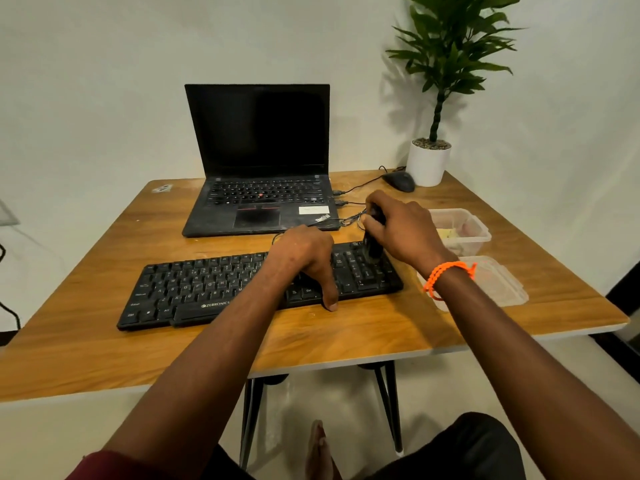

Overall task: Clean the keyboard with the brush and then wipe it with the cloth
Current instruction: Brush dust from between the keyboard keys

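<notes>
**Brush works numeric end of keyboard**

Hands share the job at a wooden table (381, 327): the right hand (398, 226) is clenched around a dark brush (373, 245), held nearly upright with its lower end on the keys at the right end of the black keyboard (207, 285). The left hand (304, 258) lies on the keys just left of that spot, fingers loosely bent and thumb reaching over the front edge to the table, bracing the board and gripping nothing.

Brushing looks to be under way, with wiping not yet begun. No cloth can be made out for certain; 2 clear plastic tubs (464, 230) sit just right of the keyboard, their contents unclear.

Done well, this step probably calls for short, light strokes along the key rows, sweeping dust toward 1 edge and away from the open laptop (259, 188) behind. Pressing hard could pop a keycap or skid the board, so the bracing hand earns its place.
</notes>
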